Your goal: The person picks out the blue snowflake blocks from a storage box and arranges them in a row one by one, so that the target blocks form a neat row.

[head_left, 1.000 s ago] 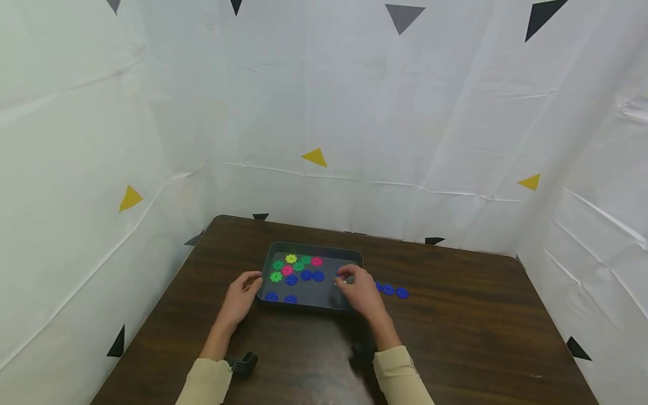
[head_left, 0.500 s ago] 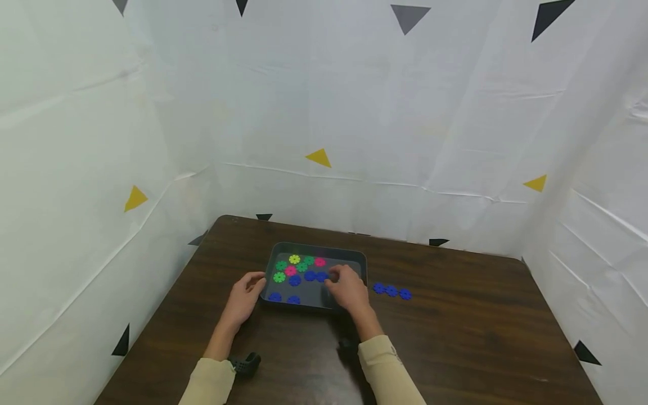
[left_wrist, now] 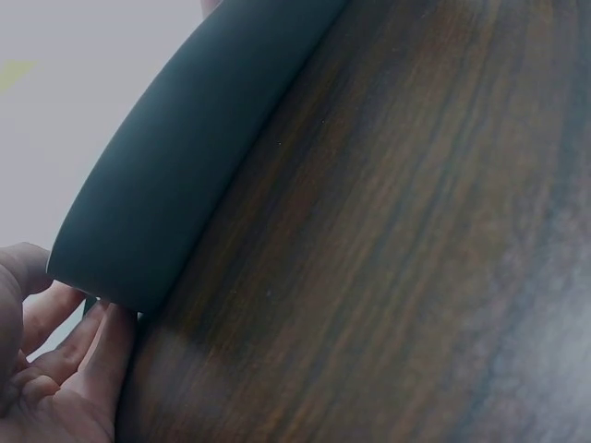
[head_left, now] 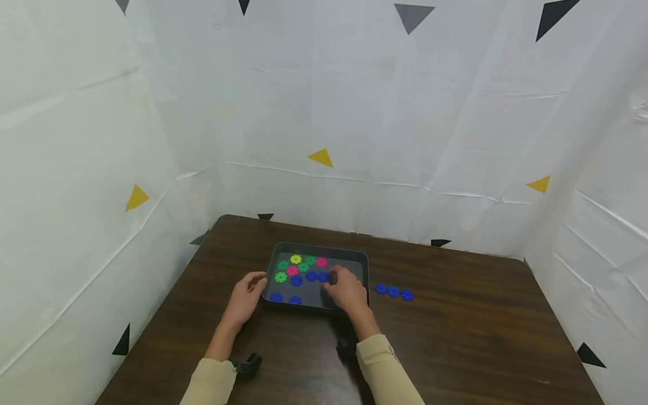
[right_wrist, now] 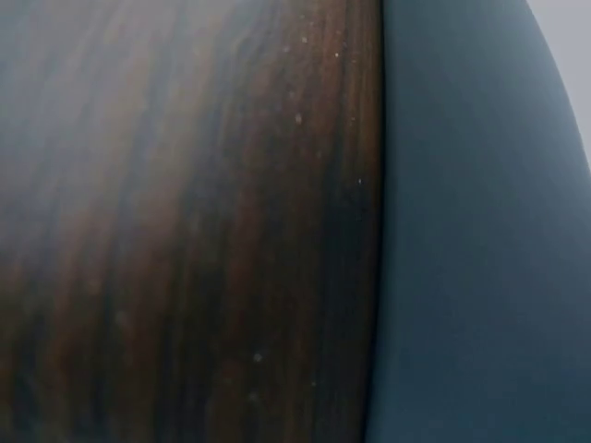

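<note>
My left hand [head_left: 245,299] rests against the left side of the dark grey tray [head_left: 314,307]. In the left wrist view its thumb and fingers touch the tray's corner [left_wrist: 148,203] from outside. Over the tray's right half, my right hand [head_left: 348,291] has thumb and forefinger bent together at the right end of two joined blue notched discs [head_left: 311,276]. It seems to pinch a blue disc, mostly covered by the fingers. Yellow [head_left: 296,259], green [head_left: 280,277] and pink notched discs [head_left: 292,271] lie to the left. The right wrist view shows no fingers.
To the right of the tray, three blue discs [head_left: 393,291] lie in a row on the brown wooden table [head_left: 471,326]. More blue discs [head_left: 276,297] lie along the tray's near wall. White sheeting [head_left: 354,112] surrounds the table at the back and sides.
My right hand has moved left across the tray to the joined blue discs, with a speck of blue at its fingertips earlier. The left hand stays at the tray. The head view shifts slightly.
</note>
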Action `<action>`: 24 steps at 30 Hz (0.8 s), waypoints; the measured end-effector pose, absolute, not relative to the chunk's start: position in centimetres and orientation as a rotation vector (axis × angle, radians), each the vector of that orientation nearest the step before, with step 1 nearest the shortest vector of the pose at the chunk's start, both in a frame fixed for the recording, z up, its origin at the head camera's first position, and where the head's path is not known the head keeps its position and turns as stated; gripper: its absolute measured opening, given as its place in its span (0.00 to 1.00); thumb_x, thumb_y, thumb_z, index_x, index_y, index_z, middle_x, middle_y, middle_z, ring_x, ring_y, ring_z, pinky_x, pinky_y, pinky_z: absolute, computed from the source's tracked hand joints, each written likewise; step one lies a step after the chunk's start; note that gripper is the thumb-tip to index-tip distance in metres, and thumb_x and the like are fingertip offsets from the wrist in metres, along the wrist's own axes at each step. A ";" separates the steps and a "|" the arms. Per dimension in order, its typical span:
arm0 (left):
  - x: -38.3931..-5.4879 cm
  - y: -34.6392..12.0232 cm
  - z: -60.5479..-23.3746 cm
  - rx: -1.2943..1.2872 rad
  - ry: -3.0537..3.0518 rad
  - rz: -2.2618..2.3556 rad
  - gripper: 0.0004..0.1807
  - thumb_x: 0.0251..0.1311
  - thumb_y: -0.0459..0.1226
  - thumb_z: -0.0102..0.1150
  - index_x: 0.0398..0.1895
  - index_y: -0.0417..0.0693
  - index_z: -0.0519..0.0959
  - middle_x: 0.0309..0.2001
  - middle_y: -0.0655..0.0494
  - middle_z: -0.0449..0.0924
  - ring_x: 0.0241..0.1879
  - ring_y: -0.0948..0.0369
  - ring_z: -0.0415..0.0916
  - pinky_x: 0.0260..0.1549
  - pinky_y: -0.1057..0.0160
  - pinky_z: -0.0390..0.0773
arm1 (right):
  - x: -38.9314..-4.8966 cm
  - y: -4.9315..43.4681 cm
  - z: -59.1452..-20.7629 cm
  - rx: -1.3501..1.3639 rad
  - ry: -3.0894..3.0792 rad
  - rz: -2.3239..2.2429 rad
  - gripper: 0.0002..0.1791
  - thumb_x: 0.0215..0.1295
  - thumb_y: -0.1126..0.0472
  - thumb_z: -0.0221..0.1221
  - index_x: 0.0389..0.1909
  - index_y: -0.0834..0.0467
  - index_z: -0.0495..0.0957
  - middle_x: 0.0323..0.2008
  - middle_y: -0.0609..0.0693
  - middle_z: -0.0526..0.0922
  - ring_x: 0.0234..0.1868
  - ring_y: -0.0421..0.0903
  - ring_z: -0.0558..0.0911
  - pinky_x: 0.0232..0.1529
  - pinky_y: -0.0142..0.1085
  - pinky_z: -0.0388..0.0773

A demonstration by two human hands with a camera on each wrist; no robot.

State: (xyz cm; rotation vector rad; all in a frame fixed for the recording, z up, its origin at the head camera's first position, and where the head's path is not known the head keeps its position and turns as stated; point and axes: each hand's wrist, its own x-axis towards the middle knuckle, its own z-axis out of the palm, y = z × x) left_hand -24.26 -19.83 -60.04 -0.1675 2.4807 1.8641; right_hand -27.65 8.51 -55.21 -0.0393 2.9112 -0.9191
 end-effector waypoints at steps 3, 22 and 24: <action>-24.2 -19.8 -60.1 -0.182 2.480 1.858 0.24 0.84 0.49 0.53 0.73 0.48 0.75 0.77 0.41 0.71 0.79 0.40 0.66 0.77 0.35 0.65 | -27.8 8.4 -55.3 -0.035 2.920 -0.887 0.23 0.71 0.50 0.71 0.63 0.52 0.83 0.46 0.50 0.89 0.43 0.50 0.85 0.44 0.52 0.82; -24.4 -19.7 -60.0 -0.196 2.490 1.867 0.24 0.84 0.49 0.52 0.72 0.48 0.75 0.76 0.42 0.72 0.77 0.42 0.69 0.76 0.35 0.68 | -28.9 7.8 -55.4 0.091 2.923 -0.890 0.20 0.72 0.47 0.69 0.59 0.50 0.83 0.48 0.52 0.90 0.41 0.53 0.85 0.44 0.53 0.80; -24.4 -19.6 -60.1 -0.196 2.489 1.870 0.24 0.84 0.50 0.53 0.72 0.48 0.75 0.76 0.43 0.73 0.77 0.42 0.70 0.75 0.36 0.68 | -29.0 7.9 -55.6 0.090 2.928 -0.883 0.20 0.72 0.47 0.70 0.59 0.50 0.83 0.48 0.52 0.90 0.42 0.54 0.86 0.44 0.54 0.81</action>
